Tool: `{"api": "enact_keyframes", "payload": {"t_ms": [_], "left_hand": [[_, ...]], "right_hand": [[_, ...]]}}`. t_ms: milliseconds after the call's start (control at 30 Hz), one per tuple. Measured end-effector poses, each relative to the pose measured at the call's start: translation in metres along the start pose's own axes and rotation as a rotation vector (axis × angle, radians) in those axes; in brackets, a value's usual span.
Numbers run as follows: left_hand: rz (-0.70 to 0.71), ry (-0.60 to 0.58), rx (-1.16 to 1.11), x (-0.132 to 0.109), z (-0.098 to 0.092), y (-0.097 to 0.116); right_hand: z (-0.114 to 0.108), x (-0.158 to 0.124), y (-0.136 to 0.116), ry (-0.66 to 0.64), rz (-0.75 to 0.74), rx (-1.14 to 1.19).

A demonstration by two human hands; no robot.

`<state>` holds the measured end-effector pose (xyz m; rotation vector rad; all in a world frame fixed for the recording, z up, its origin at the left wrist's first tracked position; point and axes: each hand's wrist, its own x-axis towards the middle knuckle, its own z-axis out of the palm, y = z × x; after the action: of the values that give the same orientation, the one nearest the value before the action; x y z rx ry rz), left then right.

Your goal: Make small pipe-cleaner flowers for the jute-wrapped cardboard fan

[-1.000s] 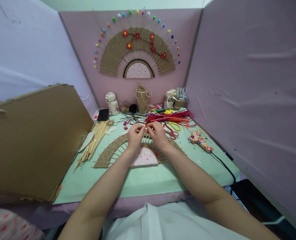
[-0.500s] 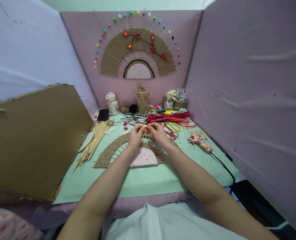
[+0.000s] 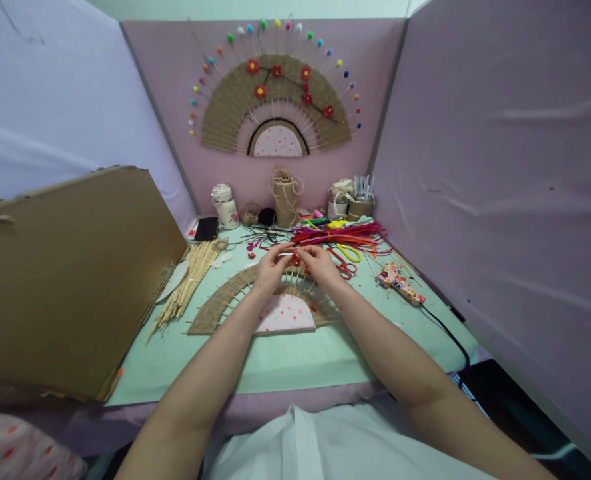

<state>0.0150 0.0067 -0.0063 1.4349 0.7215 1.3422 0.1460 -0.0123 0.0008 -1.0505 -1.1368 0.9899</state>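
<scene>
Left hand (image 3: 270, 267) and right hand (image 3: 320, 265) rose, red piece (image 3: 296, 259) pinched between grips.

A rough, matt, brown woven-jute fan (image 3: 225, 303) with thin pale wooden ribs lies on the smooth matt mint-green worktop (image 3: 295, 363), beside bare wooden skewers (image 3: 190, 280), fuzzy bright pipe cleaners (image 3: 340, 235) and dull corrugated brown cardboard (image 3: 70, 280).

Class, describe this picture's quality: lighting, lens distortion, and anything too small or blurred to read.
Head view: soft, even light, no glare on the table; its wide lens splays the walls outward; the red piece pinched between left hand and right hand is too small to make out.
</scene>
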Motion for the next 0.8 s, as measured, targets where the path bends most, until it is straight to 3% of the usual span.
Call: {"api": "enact_keyframes", "payload": {"t_ms": [167,467,633,800], "left_hand": [[-0.027,-0.073,0.065,-0.0022,-0.0003,0.0004],[0.119,-0.099,0.149,-0.0038,0.0006,-0.0002],[0.269,-0.022,0.266,-0.0024,-0.0007,-0.0048],[0.342,0.068,0.374,-0.0044,0.0004,0.0005]], "right_hand": [[-0.0003,-0.0012,-0.0019,0.003,0.134,0.126],[-0.0043,0.0011,-0.0037,-0.081,0.388,0.304],[-0.0009,-0.0006,-0.0003,-0.056,0.360,0.243],[0.0042,-0.0054,-0.0008,0.061,0.170,-0.007]]}}
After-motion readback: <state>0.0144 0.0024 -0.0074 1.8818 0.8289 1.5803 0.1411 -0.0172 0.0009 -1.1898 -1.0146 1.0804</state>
